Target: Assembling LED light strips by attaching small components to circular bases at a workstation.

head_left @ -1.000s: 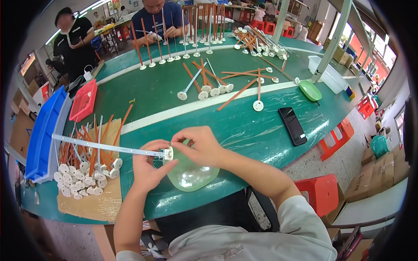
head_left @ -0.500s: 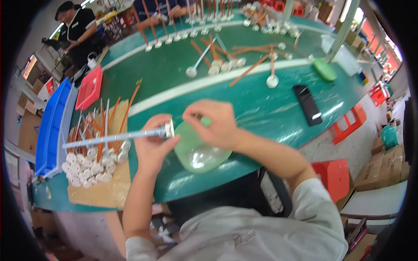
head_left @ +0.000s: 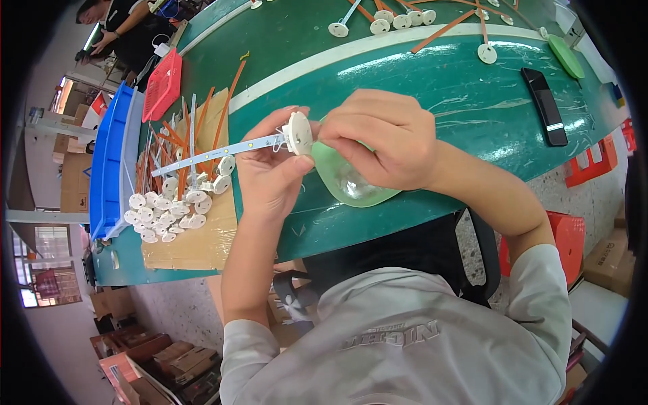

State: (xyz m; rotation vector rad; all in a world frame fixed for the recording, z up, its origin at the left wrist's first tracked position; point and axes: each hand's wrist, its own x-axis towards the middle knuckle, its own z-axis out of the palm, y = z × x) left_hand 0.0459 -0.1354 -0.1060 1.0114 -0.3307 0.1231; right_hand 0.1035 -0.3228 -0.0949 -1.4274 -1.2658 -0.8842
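My left hand (head_left: 266, 182) grips an LED light strip (head_left: 216, 154) near its right end, where a white round cap (head_left: 300, 133) with thin white wires sits between thumb and fingers. The pale strip, dotted with small yellow LEDs, points left over a pile. Close to the right of the cap is my right hand (head_left: 388, 138), thumb and fingertips pinched together; whatever lies between them is hidden. Below it a translucent green dish (head_left: 358, 189) rests on the table, partly covered by the hand.
On brown cardboard (head_left: 192, 255) lies a pile of white caps (head_left: 165, 214) with orange and white strips. A blue tray (head_left: 111, 162) and red basket (head_left: 164, 84) stand at the left. Farther off are more capped strips (head_left: 380, 25), a black phone (head_left: 544, 106) and another green dish (head_left: 565, 57).
The view has shifted, so the table appears higher and more to the right. The round cap now faces right more openly, and my right hand has moved from over the dish toward it.
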